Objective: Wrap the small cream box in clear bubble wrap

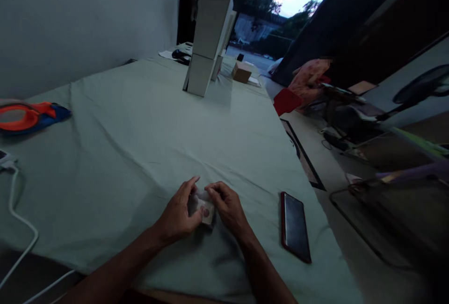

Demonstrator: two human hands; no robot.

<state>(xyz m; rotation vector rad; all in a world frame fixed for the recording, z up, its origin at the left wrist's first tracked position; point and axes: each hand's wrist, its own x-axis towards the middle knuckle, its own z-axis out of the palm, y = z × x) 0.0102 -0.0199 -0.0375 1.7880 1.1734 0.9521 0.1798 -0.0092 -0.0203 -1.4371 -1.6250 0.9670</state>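
Observation:
Both my hands meet near the front edge of a table covered with a pale green cloth (140, 131). Between them is a small pale packet (206, 211) with a reddish mark, wrapped in clear plastic. My left hand (180, 213) curls round its left side, thumb against it. My right hand (226, 206) pinches its top edge with bent fingers. The packet rests low, at or just above the cloth.
A dark phone in a red case (295, 227) lies right of my hands. White boxes (208, 42) stand stacked at the far end, a small cardboard box (241, 72) beside them. An orange and blue item (30, 116) and white cable (21, 222) lie left. A person (308, 79) sits beyond the table.

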